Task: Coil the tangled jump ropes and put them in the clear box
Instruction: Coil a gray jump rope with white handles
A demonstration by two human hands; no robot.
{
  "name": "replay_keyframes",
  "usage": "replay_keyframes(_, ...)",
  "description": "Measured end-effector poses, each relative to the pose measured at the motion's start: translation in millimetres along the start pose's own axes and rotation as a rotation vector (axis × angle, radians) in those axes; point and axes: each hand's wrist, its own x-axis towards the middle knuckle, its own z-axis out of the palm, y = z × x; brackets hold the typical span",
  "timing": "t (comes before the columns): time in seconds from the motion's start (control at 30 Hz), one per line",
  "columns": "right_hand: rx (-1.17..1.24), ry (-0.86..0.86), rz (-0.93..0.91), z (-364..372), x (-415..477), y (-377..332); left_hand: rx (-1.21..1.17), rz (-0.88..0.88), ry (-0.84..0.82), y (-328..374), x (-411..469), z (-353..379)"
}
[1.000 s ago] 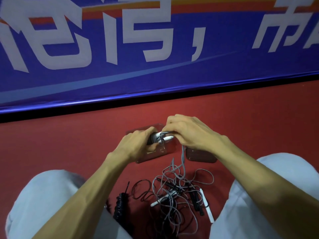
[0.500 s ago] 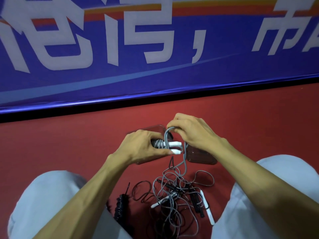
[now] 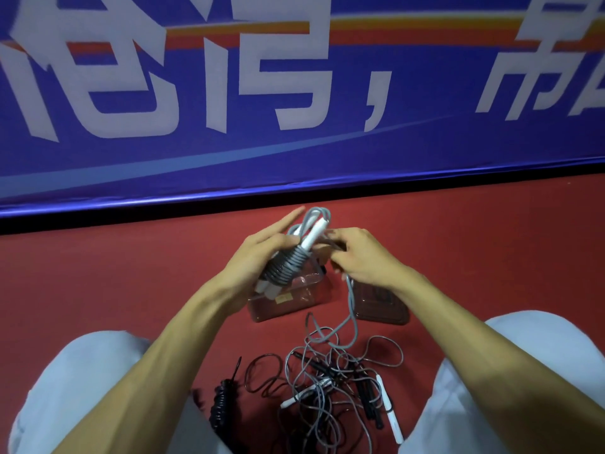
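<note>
Hovering above the clear box (image 3: 294,306), left fingers (image 3: 283,226) grip the coiled rope (image 3: 288,264); right fingers (image 3: 340,239) pinch slack.

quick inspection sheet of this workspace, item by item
surface: red floor, bears the box, lid and ropes
job's things: grey jump rope partly wound round its white handles, tail dropping to the tangled pile; black coiled rope left of the pile; clear box open, lid beside it
clutter: nothing seen
hands: left hand grips the wound rope; right hand pinches its loose strand
cables: nothing seen apart from the ropes
surroundings: blue banner with white lettering behind; pale trouser knees at both lower corners
</note>
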Motion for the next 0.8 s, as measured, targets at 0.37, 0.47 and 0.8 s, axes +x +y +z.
replay_keyframes(0.37, 0.228, -0.28, 0.147, -1, -5, -9, -0.021, -0.187, 0.219, -4, 8, 2)
replay_keyframes(0.47, 0.146, -0.295, 0.162, -4, -6, -8, 0.128, -0.09, 0.292, -16, 11, -3)
replay_keyframes(0.8, -0.285, -0.211, -0.135, 3, -10, -12, 0.989, -0.018, 0.286, -26, 12, -21)
